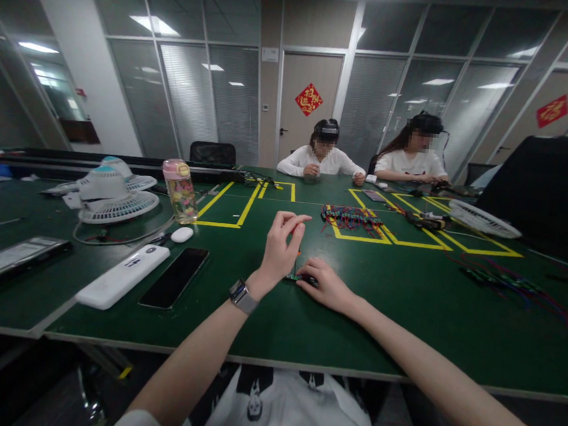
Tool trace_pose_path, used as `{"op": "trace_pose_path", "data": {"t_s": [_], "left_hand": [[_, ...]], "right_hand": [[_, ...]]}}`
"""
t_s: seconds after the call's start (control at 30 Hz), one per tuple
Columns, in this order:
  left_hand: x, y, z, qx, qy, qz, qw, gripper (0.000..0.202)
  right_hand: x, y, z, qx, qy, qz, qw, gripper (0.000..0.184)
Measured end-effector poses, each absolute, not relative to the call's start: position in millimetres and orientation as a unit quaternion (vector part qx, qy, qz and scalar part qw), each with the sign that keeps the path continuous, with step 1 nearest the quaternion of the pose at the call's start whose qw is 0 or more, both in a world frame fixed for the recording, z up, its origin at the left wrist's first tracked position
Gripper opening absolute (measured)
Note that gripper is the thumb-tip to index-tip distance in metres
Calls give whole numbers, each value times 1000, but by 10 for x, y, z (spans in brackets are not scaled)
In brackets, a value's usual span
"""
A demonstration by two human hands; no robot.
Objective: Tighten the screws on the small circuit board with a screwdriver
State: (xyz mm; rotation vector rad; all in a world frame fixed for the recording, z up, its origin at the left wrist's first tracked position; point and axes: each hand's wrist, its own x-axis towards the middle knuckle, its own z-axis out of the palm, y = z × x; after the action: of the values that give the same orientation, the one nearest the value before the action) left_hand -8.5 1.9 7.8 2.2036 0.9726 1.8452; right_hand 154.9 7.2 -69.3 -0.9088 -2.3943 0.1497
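- Left hand [281, 246]: fingers curled, thumb opposed, closed round a slim tool [296, 227] with red-orange showing at the grip; its thin dark shaft stands near upright, presumably to bear straight down.
- Right hand [325, 284]: palm down, fingers bent, fingertips at a small green board [292, 278] — likely steadying it against sliding. Exact grip hidden.
- Board: flat on the tabletop [383, 330], roughly midway between near and far edges, under the shaft's tip.
- Wired boards [353, 221], tangled red and blue, lie toward the far edge over yellow tape [416, 244] outlines; perhaps parked clear of the working spot.
- Near-left corner: glossy white case [124, 277], rounded corners, beside a flat black phone [174, 277] — both outside the hands' reach of work.
- Watch [243, 296] on left wrist: square face, grey metallic-looking band.
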Motion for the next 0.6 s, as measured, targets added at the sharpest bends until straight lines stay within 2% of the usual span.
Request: {"op": "trace_pose_path", "data": {"t_s": [0.1, 0.2, 0.4, 0.6], "left_hand": [[-87, 36, 73, 729, 304, 606, 96, 29], [-82, 57, 68, 717, 302, 618, 114, 23], [-66, 16, 77, 698, 328, 635, 44, 10], [-77, 47, 43, 723, 310, 611, 85, 30]], "right_hand": [[1558, 82, -698, -334, -897, 58, 283, 13], [1559, 87, -699, -332, -897, 60, 286, 12], [1550, 82, -701, -331, -894, 70, 295, 9], [1551, 81, -708, -328, -895, 71, 294, 10]]}}
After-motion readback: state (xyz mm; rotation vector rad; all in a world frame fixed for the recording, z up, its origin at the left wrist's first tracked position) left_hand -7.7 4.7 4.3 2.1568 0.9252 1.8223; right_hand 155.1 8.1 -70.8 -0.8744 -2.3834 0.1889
